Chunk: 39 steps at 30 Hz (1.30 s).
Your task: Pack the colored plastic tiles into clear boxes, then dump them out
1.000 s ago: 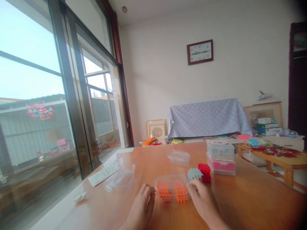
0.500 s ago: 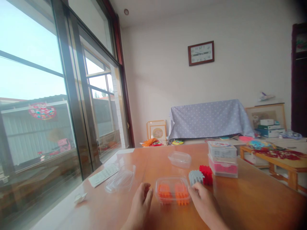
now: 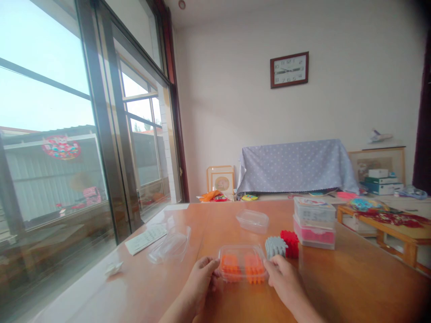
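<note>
A clear plastic container (image 3: 241, 250) stands in front of me on the table, with two orange ridged pieces (image 3: 230, 265) side by side inside. My left hand (image 3: 204, 277) is closed at its left edge, thumb and fingers pinching the rim. On the opposite side, my right hand (image 3: 283, 277) also pinches the rim, its curled fingers partly hidden. Just beyond the right hand lie a grey ridged piece (image 3: 275, 247) and a red ridged piece (image 3: 290, 243), touching each other.
Another clear container (image 3: 252, 221) sits farther back. Stacked plastic boxes (image 3: 314, 224), the lower one with pink contents, stand at the right. To the left are clear plastic lids or trays (image 3: 171, 244), a printed sheet (image 3: 146, 240) and a crumpled white scrap (image 3: 113, 268). Windows border the table's left.
My left hand has moved right and closed on the container's left edge. The right hand stays at the right edge. The view has shifted slightly.
</note>
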Available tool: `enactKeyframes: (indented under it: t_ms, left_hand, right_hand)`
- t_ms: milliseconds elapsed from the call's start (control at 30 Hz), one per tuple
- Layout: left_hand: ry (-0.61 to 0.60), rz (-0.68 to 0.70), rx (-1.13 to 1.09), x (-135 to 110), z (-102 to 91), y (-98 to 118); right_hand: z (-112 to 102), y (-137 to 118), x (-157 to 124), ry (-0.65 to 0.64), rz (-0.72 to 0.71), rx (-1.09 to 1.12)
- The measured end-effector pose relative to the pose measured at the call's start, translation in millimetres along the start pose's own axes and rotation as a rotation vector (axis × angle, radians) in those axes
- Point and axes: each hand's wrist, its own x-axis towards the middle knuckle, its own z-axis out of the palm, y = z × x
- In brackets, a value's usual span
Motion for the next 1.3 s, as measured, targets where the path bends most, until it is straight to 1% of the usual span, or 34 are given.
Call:
enactKeyframes:
  t_ms: [133, 267, 333, 400, 467, 533, 733, 1000, 1133, 1200, 1300]
  left_hand:
    - [-0.004, -0.021, -0.066, -1, -6.1, -2]
    - [0.011, -0.048, -0.077, -6, -8.9, 0]
    - [0.036, -0.021, -0.065, -9, -8.1, 2]
    - [0.055, 0.037, -0.033, -13, -6.6, 5]
    - [0.057, 0.092, 0.016, -15, -5.5, 8]
    - [0.060, 0.115, 0.060, -16, -5.3, 10]
    - [0.061, 0.104, 0.108, -16, -6.5, 12]
    - [0.067, 0.067, 0.049, -12, -7.7, 6]
    - [0.047, 0.064, 0.036, -11, -9.0, 4]
    - [0.043, 0.072, 0.051, -11, -9.2, 4]
    - [0.037, 0.043, 0.076, -12, -8.9, 4]
  right_hand:
    - [7, -1, 1, -0.024, 0.067, 0.128]
    - [11, -1, 1, -0.045, 0.093, 0.195]
    - [11, 0, 1, -0.042, 0.080, 0.202]
    - [10, 0, 0, -0.041, 0.051, 0.197]
    - [8, 0, 0, -0.049, 0.017, 0.184]
    - [6, -2, -1, -0.056, -0.004, 0.176]
    - [0, -6, -4, -0.069, -0.021, 0.186]
    - [-1, -10, -5, -0.083, 0.008, 0.175]
    - [-1, -9, -6, -0.076, 0.037, 0.184]
    - [-1, -8, -6, -0.092, 0.038, 0.190]
    - [-1, -6, -6, -0.113, 0.031, 0.197]
